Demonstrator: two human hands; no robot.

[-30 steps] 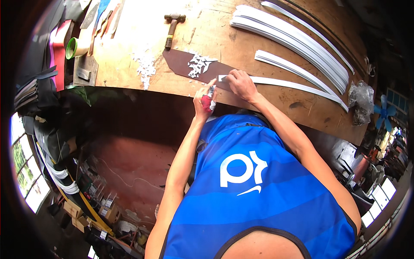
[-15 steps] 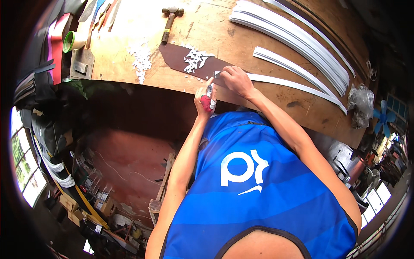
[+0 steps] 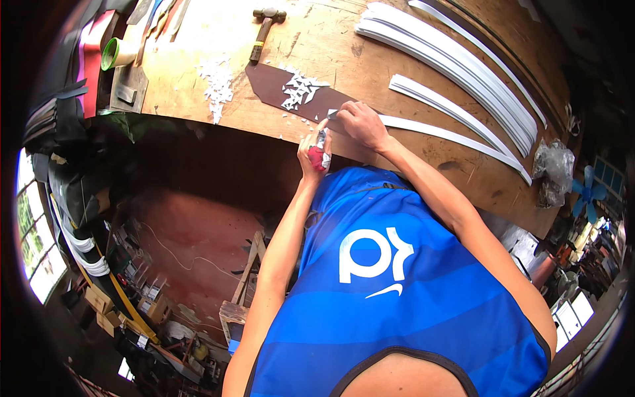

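A long white strip (image 3: pixel 450 134) lies on the workbench and runs leftward under my right hand (image 3: pixel 360 124). The fingers of that hand are closed and press down on it. At their tips shows a small greyish piece (image 3: pixel 332 114); I cannot tell whether it is the strip's end or a blade. My left hand (image 3: pixel 313 155) is at the bench's front edge, its index fingertip close to this piece and its other fingers curled. A red and white wrap or wad (image 3: pixel 319 157) sits at those fingers. Beneath is a dark brown board (image 3: pixel 268 88) with white offcuts (image 3: pixel 301 90).
More white offcuts (image 3: pixel 216 86) lie left of the board. Behind it rests a hammer (image 3: pixel 263 36). Bundled white strips (image 3: pixel 456 69) and a shorter bundle (image 3: pixel 443 104) lie at right, near a clear plastic bag (image 3: pixel 552 169). A green-rimmed cup (image 3: pixel 112 54) lies sideways at left.
The view has shifted slightly. Both hands stay in nearly the same place at the strip, and the greyish piece at the right fingertips looks a little darker.
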